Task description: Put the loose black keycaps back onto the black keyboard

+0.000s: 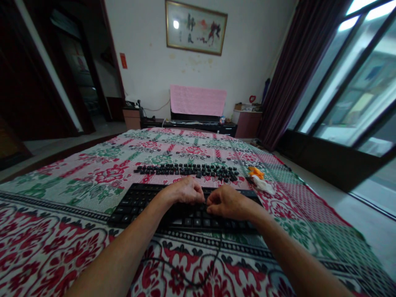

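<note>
A black keyboard [139, 204] lies on the flowered cloth in front of me, its cable [185, 276] trailing toward me. My left hand [185, 191] rests over the keyboard's middle with the fingers curled shut. Just to its right my right hand [227, 202] is also curled, fingertips pinched together and nearly touching the left hand. What the fingers hold, if anything, is too small to make out. Beyond the keyboard a row of loose black keycaps [188, 170] lies on the cloth.
The table is covered by a red, green and white flowered cloth [62, 194]. An orange and white item [258, 177] lies right of the keycaps. Farther off stand a TV stand under a pink cloth [198, 101], glass doors [355, 95] and dark curtains.
</note>
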{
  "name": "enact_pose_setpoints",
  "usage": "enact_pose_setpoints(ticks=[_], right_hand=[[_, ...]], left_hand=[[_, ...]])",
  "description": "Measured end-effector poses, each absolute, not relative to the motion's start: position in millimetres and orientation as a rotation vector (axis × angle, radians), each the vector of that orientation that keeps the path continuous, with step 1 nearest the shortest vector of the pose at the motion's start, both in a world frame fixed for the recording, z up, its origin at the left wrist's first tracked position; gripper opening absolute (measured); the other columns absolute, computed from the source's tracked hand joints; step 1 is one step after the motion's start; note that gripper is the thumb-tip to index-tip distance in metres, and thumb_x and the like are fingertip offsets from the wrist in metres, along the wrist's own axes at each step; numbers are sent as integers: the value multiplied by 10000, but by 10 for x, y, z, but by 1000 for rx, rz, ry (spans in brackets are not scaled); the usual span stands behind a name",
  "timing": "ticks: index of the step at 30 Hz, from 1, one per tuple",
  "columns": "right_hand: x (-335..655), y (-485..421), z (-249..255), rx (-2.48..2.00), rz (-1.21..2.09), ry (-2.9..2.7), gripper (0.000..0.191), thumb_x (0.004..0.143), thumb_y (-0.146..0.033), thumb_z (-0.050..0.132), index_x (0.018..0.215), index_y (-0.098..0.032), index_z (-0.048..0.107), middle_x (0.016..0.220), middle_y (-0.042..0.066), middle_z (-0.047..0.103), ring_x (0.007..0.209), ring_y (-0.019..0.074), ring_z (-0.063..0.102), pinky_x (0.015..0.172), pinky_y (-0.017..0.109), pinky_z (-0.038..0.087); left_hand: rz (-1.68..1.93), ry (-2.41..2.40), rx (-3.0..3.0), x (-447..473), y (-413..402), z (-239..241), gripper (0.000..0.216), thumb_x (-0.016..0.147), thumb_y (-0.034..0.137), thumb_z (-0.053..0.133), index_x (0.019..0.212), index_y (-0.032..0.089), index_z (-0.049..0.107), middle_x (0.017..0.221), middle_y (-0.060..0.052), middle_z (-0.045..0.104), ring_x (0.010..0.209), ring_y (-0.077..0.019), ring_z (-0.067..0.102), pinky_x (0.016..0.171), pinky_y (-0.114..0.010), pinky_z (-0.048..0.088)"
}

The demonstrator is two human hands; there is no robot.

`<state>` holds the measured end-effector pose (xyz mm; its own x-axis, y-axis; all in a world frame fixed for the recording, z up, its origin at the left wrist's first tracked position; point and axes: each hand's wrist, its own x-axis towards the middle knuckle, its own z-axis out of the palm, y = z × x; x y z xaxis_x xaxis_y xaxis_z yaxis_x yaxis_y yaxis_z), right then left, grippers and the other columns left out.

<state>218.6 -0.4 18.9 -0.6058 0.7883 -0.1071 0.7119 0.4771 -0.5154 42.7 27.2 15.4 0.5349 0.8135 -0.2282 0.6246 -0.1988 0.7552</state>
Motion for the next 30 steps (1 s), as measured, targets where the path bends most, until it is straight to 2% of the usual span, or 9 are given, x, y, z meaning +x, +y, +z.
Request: enact_pose_setpoints(ticks=[5, 11, 14, 22, 30], right_hand=[[2147, -18, 197, -1433, 782, -2524, 203, 649, -295, 488, 655, -133, 609, 497, -37, 446, 464, 57, 365, 410, 173, 250], [2248, 50, 212, -1405, 1323, -2257, 205, 653, -314, 518, 693, -126, 589, 550, -16, 494, 496, 74, 461, 448, 176, 392], [2312, 77, 225, -1373, 1443, -2150, 211, 633, -324, 561, 722, -137, 600, 582, -10, 516, 534, 83, 483, 476, 197, 439], [2337, 100, 204, -1339, 1686, -2019, 181, 639, -317, 579, 636, -140, 546, 521, -44, 460, 473, 54, 432, 451, 186, 429], [2324, 88, 232, -1369, 1690, -2035, 210, 636, -345, 577, 602, -147, 517, 519, -51, 440, 482, 54, 422, 468, 188, 419]], left_hand=[[219, 1100, 1916, 428, 288, 99, 284, 532, 369, 570, 689, 138, 623, 505, 32, 502, 458, -72, 436, 405, -170, 301], [260, 1101, 1916, 451, 272, 124, 253, 580, 322, 517, 716, 136, 622, 504, 33, 491, 443, -61, 416, 396, -159, 286], [318, 1169, 1931, 468, 246, 173, 238, 593, 306, 493, 685, 126, 618, 465, 37, 466, 420, -59, 400, 381, -160, 271], [281, 1244, 1960, 467, 225, 221, 220, 588, 261, 483, 697, 126, 618, 444, 39, 461, 410, -59, 393, 380, -159, 270], [297, 1218, 1944, 461, 229, 231, 204, 587, 230, 473, 694, 122, 610, 456, 38, 466, 418, -60, 401, 388, -161, 288]])
